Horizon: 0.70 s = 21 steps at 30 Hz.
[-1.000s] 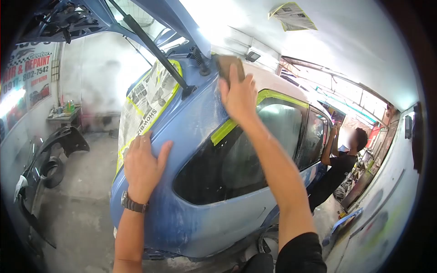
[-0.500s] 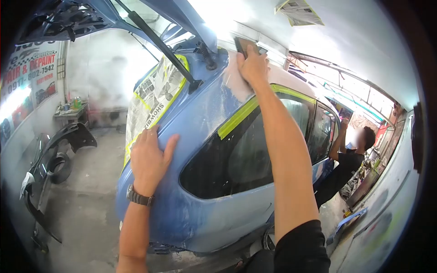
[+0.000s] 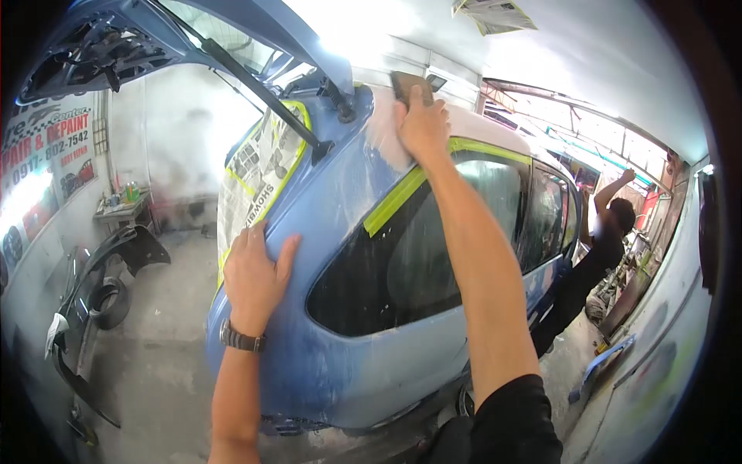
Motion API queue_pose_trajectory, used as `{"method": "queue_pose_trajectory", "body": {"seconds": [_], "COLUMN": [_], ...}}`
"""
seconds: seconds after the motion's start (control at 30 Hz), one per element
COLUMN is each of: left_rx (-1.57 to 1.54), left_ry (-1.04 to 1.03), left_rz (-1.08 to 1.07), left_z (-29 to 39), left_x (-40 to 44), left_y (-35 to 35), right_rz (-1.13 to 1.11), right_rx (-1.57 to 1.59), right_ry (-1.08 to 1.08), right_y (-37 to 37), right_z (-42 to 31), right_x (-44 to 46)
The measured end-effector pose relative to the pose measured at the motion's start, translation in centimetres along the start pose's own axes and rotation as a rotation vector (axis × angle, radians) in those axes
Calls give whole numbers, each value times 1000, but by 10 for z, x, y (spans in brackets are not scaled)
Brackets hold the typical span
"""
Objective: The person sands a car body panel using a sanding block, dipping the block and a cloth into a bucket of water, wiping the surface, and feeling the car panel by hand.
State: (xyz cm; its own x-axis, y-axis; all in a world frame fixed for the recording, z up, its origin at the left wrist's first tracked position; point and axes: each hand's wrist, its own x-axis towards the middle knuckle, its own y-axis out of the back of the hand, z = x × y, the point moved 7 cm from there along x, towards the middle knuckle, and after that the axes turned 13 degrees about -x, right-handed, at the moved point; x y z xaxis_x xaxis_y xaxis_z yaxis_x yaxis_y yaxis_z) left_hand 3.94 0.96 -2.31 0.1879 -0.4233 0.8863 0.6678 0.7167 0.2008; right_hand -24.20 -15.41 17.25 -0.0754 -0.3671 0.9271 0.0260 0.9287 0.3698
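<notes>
A blue car [image 3: 309, 232] with whitish filler patches fills the middle of the head view. My left hand [image 3: 253, 267], a watch on its wrist, rests flat on the rear pillar with the thumb spread; it holds nothing. Up at the rear roof corner, my right hand [image 3: 423, 124] grips a flat, dark brown sanding block [image 3: 403, 83] against the pale filler patch [image 3: 384, 127]. Yellow-green masking tape [image 3: 396, 203] runs along the top of the side window [image 3: 386, 278]. Newspaper masking [image 3: 259, 174] covers the rear opening beside my left hand.
The raised tailgate [image 3: 139, 39] hangs overhead on a strut [image 3: 255, 89]. On the left floor stand a dark bumper [image 3: 73, 309] and a tire [image 3: 108, 303], near a small table [image 3: 124, 207]. A co-worker [image 3: 595, 255] in black stands along the car's side, one arm raised.
The sanding block and my right hand have shifted slightly along the roof corner. My left hand stays on the pillar. The co-worker's arm is raised higher, and the view has turned a little.
</notes>
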Motion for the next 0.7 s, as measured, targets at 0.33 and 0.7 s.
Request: {"method": "queue_pose_trajectory", "body": {"seconds": [0.33, 0.7], "left_rx": [33, 23], "left_ry": [-6, 12], "left_rz": [48, 31], "left_z": [-1, 1], "left_x": [1, -2], "left_y": [0, 0], "right_rz": [-62, 13], "right_rx": [-9, 71], "right_ry": [-72, -112], "right_y": [0, 17], "right_z": [1, -18], "right_x": [24, 10]}}
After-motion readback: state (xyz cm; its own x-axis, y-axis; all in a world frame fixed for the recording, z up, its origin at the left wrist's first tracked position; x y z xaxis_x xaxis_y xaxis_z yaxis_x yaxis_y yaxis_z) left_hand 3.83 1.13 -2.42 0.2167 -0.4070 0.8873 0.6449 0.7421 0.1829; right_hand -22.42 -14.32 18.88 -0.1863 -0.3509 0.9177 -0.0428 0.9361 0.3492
